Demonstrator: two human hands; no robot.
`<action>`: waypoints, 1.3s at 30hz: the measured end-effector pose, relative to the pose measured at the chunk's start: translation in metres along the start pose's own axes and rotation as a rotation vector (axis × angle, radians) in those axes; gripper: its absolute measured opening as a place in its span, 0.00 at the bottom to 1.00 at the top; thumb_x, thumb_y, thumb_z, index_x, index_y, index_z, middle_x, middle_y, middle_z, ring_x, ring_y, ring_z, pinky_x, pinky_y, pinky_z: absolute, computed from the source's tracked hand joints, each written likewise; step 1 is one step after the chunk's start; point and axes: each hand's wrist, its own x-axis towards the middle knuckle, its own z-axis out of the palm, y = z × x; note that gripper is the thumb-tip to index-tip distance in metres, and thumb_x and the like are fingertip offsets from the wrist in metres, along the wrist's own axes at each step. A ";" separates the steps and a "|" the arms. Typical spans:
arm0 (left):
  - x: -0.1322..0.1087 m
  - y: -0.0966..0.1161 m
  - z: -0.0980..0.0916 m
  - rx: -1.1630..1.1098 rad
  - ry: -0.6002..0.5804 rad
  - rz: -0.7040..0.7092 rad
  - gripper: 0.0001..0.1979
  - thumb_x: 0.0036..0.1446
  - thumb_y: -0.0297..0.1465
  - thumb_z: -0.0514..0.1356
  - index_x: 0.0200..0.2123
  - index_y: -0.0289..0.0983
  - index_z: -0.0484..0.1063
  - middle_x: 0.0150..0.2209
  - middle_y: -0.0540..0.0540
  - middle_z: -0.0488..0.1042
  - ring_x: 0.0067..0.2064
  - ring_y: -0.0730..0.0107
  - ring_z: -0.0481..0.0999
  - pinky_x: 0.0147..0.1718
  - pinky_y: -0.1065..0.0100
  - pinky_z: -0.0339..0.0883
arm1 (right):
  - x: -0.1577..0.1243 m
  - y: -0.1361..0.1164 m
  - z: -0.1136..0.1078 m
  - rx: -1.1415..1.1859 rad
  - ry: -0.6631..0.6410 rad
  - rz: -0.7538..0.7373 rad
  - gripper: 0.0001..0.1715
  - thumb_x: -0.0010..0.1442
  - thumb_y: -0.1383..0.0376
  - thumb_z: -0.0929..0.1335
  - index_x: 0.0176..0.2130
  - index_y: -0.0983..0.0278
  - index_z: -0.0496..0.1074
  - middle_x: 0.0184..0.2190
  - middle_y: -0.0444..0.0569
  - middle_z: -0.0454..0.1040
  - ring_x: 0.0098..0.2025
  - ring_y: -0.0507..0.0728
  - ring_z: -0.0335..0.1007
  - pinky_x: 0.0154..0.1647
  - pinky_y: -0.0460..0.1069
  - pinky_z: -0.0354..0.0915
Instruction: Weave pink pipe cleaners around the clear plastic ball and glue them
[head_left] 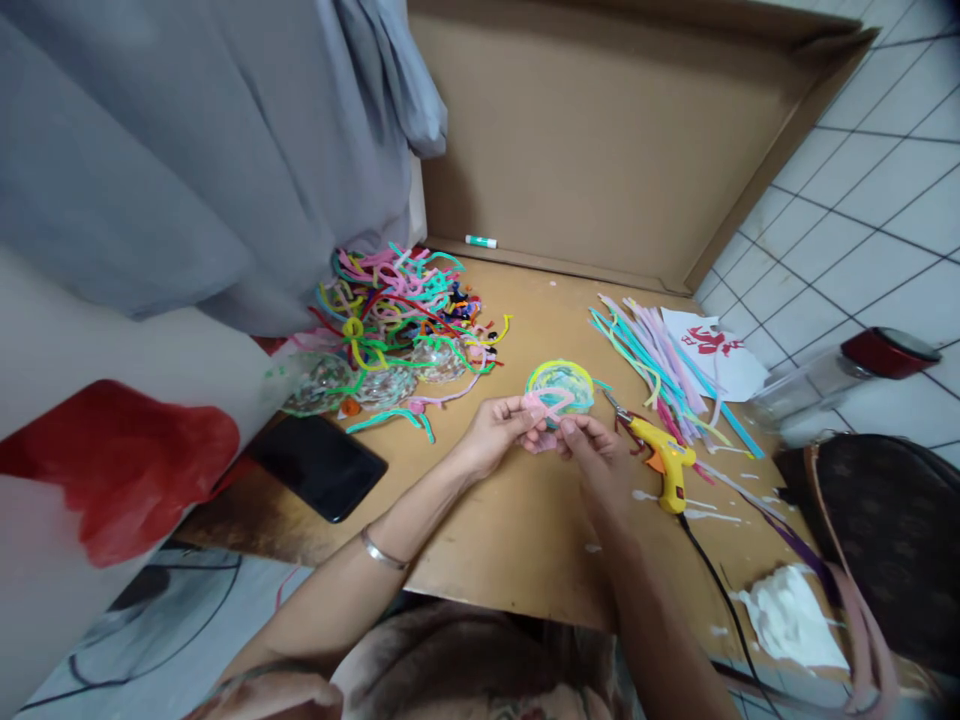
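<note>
Between my two hands is a pink pipe cleaner (pixel 553 402), bent into a loop. The fingers of my left hand (pixel 504 430) pinch its left side, and those of my right hand (pixel 592 445) close on its lower right end. Just beyond the fingers lies a round piece (pixel 570 378) with a yellow and turquoise fuzzy rim and a clear, shiny middle; my hands cover its near edge. To the right of my right hand a yellow hot glue gun (pixel 667 455) rests on the table, its nozzle pointing toward the round piece.
A tangled heap of coloured pipe cleaners (pixel 405 300) lies at back left, near a black phone (pixel 319 465). Straight pipe cleaners (pixel 667 360) lie at right. A clear bottle (pixel 817 385), a brown bag (pixel 877 530) and white tissue (pixel 795 615) line the right edge. Cardboard (pixel 600 140) stands behind.
</note>
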 end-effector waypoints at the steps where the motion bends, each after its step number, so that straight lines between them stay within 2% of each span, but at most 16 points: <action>1: 0.000 0.000 0.000 -0.009 0.001 -0.007 0.22 0.37 0.43 0.74 0.25 0.31 0.74 0.21 0.51 0.72 0.19 0.82 0.67 0.20 0.76 0.62 | 0.001 0.003 -0.001 0.015 -0.007 0.003 0.14 0.54 0.53 0.71 0.31 0.61 0.76 0.21 0.44 0.70 0.24 0.53 0.62 0.27 0.49 0.60; 6: -0.001 0.002 0.000 -0.051 0.008 -0.041 0.21 0.36 0.41 0.74 0.26 0.31 0.74 0.21 0.51 0.72 0.19 0.83 0.65 0.20 0.76 0.60 | 0.005 0.009 -0.005 0.043 -0.017 0.018 0.14 0.52 0.53 0.72 0.30 0.61 0.75 0.20 0.42 0.69 0.23 0.52 0.61 0.26 0.48 0.58; 12: -0.002 0.004 0.000 -0.095 -0.006 -0.099 0.20 0.35 0.39 0.75 0.26 0.31 0.74 0.22 0.51 0.72 0.19 0.84 0.65 0.20 0.77 0.58 | 0.004 0.003 0.000 0.045 0.021 0.060 0.15 0.47 0.53 0.74 0.29 0.62 0.75 0.21 0.42 0.71 0.23 0.51 0.61 0.26 0.47 0.59; 15: -0.003 0.005 0.001 -0.104 -0.012 -0.115 0.21 0.34 0.39 0.75 0.26 0.30 0.74 0.21 0.51 0.72 0.19 0.84 0.66 0.19 0.77 0.57 | 0.002 0.000 0.002 0.050 0.001 0.069 0.13 0.47 0.54 0.75 0.28 0.61 0.76 0.22 0.43 0.74 0.23 0.51 0.63 0.26 0.47 0.60; 21: -0.002 0.002 0.003 -0.043 -0.010 -0.073 0.17 0.36 0.38 0.73 0.23 0.32 0.73 0.19 0.52 0.70 0.18 0.83 0.64 0.18 0.77 0.56 | 0.000 -0.005 0.007 0.073 -0.021 0.025 0.12 0.46 0.56 0.75 0.27 0.61 0.76 0.22 0.44 0.75 0.23 0.51 0.66 0.27 0.48 0.63; 26: -0.002 -0.002 0.004 0.067 -0.013 -0.005 0.15 0.40 0.37 0.70 0.25 0.31 0.74 0.18 0.52 0.70 0.19 0.82 0.64 0.19 0.76 0.57 | 0.000 -0.005 0.009 0.057 -0.014 -0.016 0.11 0.46 0.57 0.75 0.26 0.62 0.76 0.23 0.44 0.76 0.24 0.51 0.68 0.28 0.48 0.66; 30: -0.002 -0.004 0.004 0.171 -0.008 0.047 0.14 0.43 0.37 0.68 0.26 0.30 0.74 0.19 0.50 0.72 0.20 0.80 0.66 0.20 0.76 0.59 | 0.002 -0.003 0.008 0.033 0.009 0.003 0.13 0.44 0.56 0.75 0.25 0.63 0.74 0.20 0.43 0.75 0.22 0.51 0.68 0.26 0.47 0.65; 36: -0.002 -0.008 0.003 0.188 -0.020 0.074 0.20 0.42 0.44 0.69 0.26 0.31 0.73 0.20 0.50 0.72 0.20 0.79 0.67 0.20 0.75 0.61 | 0.001 -0.004 0.011 0.020 0.037 0.016 0.13 0.47 0.58 0.74 0.26 0.63 0.70 0.18 0.41 0.72 0.20 0.51 0.67 0.22 0.46 0.64; 39: -0.002 -0.009 0.003 0.156 -0.018 0.074 0.24 0.41 0.48 0.69 0.25 0.31 0.74 0.21 0.49 0.72 0.20 0.79 0.68 0.20 0.75 0.62 | 0.002 -0.001 0.013 0.057 0.152 -0.056 0.17 0.46 0.60 0.75 0.34 0.62 0.68 0.22 0.40 0.72 0.22 0.51 0.68 0.22 0.46 0.64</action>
